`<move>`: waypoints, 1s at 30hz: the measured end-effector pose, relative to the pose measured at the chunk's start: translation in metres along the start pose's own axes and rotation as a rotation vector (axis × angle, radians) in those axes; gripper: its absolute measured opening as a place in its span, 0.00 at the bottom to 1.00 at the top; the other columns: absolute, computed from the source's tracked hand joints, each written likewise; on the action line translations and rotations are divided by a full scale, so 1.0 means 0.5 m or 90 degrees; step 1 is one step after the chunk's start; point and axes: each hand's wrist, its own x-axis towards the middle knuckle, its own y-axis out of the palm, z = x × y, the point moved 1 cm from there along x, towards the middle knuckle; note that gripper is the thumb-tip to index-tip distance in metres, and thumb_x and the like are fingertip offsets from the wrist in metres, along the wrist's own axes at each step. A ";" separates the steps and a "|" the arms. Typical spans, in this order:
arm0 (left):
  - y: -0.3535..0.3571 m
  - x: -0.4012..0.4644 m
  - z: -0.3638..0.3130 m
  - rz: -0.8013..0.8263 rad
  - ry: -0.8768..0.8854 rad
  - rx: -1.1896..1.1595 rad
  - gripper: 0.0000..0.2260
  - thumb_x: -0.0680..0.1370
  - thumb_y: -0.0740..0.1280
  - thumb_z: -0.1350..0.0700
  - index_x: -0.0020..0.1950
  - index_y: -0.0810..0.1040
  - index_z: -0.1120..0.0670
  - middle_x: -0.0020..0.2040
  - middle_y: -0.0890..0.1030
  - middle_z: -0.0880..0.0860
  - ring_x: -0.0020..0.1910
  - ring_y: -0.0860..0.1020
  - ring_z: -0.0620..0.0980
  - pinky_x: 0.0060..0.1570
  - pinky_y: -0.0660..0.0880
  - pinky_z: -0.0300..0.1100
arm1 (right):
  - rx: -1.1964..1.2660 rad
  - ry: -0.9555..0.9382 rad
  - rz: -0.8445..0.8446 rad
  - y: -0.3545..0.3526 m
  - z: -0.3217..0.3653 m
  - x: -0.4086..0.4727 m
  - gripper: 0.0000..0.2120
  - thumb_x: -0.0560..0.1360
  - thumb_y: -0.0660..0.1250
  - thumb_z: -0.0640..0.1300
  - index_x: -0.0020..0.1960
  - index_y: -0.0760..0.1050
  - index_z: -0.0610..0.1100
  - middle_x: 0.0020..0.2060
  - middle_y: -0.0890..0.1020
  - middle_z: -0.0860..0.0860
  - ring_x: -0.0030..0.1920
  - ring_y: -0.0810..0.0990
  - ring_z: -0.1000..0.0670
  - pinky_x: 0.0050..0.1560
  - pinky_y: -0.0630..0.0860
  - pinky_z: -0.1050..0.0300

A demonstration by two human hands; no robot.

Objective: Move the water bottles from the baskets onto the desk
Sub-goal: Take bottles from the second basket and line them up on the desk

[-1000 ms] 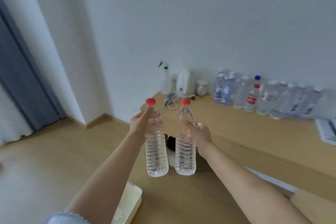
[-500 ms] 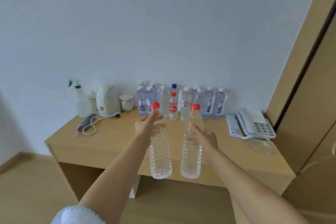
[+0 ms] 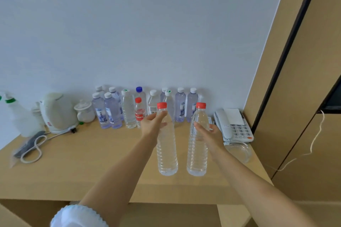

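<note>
Side by side, two clear water bottles with red caps hang above the wooden surface [image 3: 77,164]. The left hand [image 3: 151,125] has its fingers wrapped round the upper part of the left bottle [image 3: 167,145], and the right hand [image 3: 212,134] grips the right bottle [image 3: 197,143] the same way. Both bottles are upright, close together without touching, their bases over the front half of the surface. Against the wall behind them stands a row of bottles [image 3: 129,110]. A white kettle [image 3: 59,112] and a spray bottle [image 3: 20,116] stand to the left, a white telephone [image 3: 234,125] to the right.
</note>
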 end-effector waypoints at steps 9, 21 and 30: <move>0.119 0.184 0.016 0.047 0.055 0.097 0.19 0.58 0.72 0.41 0.37 0.78 0.55 0.35 0.74 0.54 0.37 0.74 0.50 0.40 0.72 0.44 | -0.086 -0.008 -0.066 0.016 -0.004 0.196 0.28 0.65 0.76 0.57 0.58 0.74 0.44 0.51 0.81 0.48 0.48 0.80 0.49 0.45 0.74 0.56; 0.225 0.340 0.063 0.028 0.113 0.300 0.14 0.70 0.72 0.52 0.34 0.71 0.58 0.31 0.68 0.53 0.33 0.66 0.49 0.31 0.61 0.39 | -0.213 -0.058 -0.036 0.027 -0.005 0.366 0.27 0.64 0.79 0.48 0.56 0.70 0.43 0.48 0.79 0.50 0.48 0.79 0.50 0.44 0.73 0.61; 0.282 0.375 0.087 -0.057 0.081 0.289 0.10 0.72 0.71 0.55 0.37 0.74 0.58 0.31 0.73 0.49 0.33 0.71 0.47 0.32 0.66 0.33 | -0.200 -0.038 -0.006 0.030 -0.020 0.462 0.23 0.66 0.77 0.44 0.53 0.67 0.45 0.44 0.77 0.51 0.43 0.77 0.52 0.40 0.70 0.62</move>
